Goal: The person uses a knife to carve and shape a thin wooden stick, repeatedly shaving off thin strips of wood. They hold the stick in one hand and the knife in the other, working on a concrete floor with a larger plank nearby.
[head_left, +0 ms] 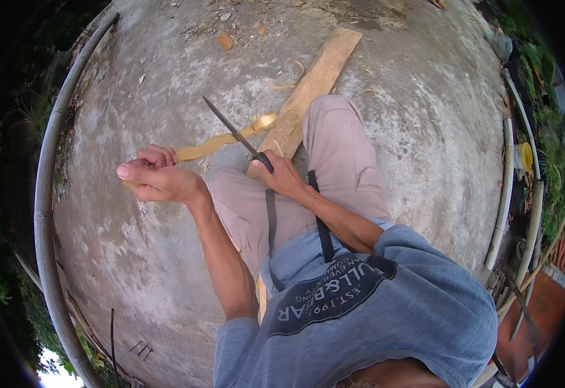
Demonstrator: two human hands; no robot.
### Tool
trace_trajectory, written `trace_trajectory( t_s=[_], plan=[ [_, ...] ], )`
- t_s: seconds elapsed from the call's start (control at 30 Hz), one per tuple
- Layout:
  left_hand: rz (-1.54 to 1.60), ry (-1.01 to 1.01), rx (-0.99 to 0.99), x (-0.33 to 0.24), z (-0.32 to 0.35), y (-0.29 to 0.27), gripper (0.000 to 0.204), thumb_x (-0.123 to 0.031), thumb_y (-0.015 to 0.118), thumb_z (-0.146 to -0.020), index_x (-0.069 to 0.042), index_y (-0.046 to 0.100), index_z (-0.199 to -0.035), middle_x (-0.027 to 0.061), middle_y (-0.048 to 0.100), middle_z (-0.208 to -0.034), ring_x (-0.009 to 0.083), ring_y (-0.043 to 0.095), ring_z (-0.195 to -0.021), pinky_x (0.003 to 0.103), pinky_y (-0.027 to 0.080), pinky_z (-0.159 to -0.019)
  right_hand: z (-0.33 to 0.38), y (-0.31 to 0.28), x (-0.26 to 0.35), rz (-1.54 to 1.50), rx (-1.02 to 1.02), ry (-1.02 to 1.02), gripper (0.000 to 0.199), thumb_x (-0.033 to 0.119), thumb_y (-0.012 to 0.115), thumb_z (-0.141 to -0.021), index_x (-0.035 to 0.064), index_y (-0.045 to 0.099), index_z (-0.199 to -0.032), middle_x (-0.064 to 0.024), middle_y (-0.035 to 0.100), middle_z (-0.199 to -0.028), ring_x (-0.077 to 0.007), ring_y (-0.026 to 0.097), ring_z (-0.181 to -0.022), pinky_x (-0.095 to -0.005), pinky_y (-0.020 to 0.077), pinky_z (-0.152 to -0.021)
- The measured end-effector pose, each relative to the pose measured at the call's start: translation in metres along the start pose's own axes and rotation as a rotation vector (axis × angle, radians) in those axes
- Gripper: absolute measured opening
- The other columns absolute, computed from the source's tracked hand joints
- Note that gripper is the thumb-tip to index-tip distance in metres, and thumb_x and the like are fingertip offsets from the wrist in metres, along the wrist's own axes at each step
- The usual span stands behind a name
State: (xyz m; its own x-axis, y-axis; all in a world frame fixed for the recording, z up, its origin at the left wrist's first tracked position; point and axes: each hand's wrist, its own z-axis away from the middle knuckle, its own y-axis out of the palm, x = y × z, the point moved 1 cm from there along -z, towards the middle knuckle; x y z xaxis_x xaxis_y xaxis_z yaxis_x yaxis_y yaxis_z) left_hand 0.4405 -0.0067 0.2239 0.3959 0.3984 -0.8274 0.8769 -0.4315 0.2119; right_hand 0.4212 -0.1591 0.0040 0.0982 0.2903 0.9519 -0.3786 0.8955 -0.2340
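Observation:
My left hand (156,176) is closed around one end of a flat yellowish bamboo strip (208,146), out to the left of my knee. From the fist the strip runs right, passes by the knife blade and ends in a curled, shiny loop near the plank. In my right hand (284,176) is the black handle of a knife (229,125); its long dark blade points up and to the left. Whether the blade touches the strip I cannot tell. A wooden plank (318,74) lies between my legs, reaching away from me, and my right hand is above its near part.
Thin shavings (289,83) and a dry brown leaf (226,42) lie on the rough concrete floor (425,129). A long bamboo pole (48,174) borders the left side. More poles (504,194) and a yellow container (524,156) are at the right, beside green plants.

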Motion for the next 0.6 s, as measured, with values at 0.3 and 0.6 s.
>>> trace_trajectory(
  t_s=[0.3, 0.6],
  plan=[
    [0.008, -0.006, 0.013, -0.003, 0.004, -0.004, 0.056, -0.049, 0.034, -0.114, -0.013, 0.023, -0.073, -0.0012, 0.028, -0.055, 0.0097, 0.027, -0.050, 0.027, 0.024, -0.044, -0.003, 0.003, -0.016, 0.036, -0.041, 0.069, 0.059, 0.053, 0.056, -0.103, -0.0055, 0.063, -0.107, -0.0347, 0.068, -0.086, -0.0536, 0.067, -0.091, -0.0555, 0.0511, -0.083],
    [0.030, -0.015, 0.007, -0.001, 0.005, 0.002, 0.057, -0.050, 0.033, -0.114, -0.013, 0.023, -0.072, -0.0012, 0.028, -0.055, 0.0097, 0.026, -0.050, 0.027, 0.024, -0.044, -0.012, -0.002, -0.021, 0.001, -0.043, 0.115, 0.059, 0.052, 0.056, -0.103, -0.0064, 0.064, -0.104, -0.0329, 0.068, -0.082, -0.0513, 0.068, -0.086, -0.0548, 0.0511, -0.078]
  ],
)
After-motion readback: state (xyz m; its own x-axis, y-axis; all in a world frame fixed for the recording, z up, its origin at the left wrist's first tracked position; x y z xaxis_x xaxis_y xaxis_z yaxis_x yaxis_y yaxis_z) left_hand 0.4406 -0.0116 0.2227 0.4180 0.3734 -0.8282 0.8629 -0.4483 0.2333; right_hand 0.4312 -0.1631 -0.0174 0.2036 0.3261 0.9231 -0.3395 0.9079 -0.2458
